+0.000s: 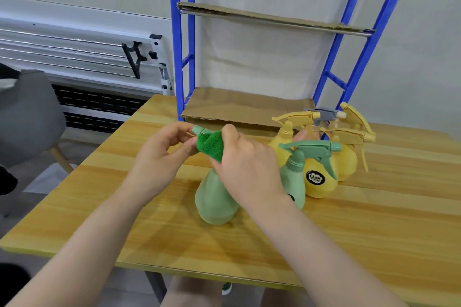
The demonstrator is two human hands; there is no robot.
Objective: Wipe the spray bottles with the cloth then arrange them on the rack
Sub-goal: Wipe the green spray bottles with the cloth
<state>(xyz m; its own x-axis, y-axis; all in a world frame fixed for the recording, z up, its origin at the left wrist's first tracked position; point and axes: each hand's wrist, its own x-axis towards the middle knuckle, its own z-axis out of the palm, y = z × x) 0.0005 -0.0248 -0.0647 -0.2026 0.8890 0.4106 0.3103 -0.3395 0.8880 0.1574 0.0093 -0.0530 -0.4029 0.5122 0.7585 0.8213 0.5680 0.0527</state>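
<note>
Now the person has a green bottle [215, 203] standing near the middle of the tabletop [374, 244], and both hands are up at its spray head. Right hand [245, 169] curls over the head with a green cloth [210, 146] bunched under its fingers, pressing the cloth against the plastic. Left hand [159, 157] pinches the nozzle tip [198, 129] between thumb and forefinger, the other fingers loosely curled behind.

Just to the right, touching or nearly touching the first, stands a second green bottle [295, 177], its trigger head pointing right. Behind that one sits a cluster of yellow bottles [319, 182] toward the far right edge of the tabletop, the nearest showing a round black label; I count three yellow spray heads, though how the bodies overlap I cannot tell. A grey spray head [323, 113] pokes up at the back of the group, its bottle mostly hidden.

At the far edge rises the blue rack [175, 57], with cardboard [239, 106] lining its lower shelf level with the tabletop and another sheet on the shelf above. None of the bottles is on the rack. A grey chair [27, 117] stands off the left edge.
</note>
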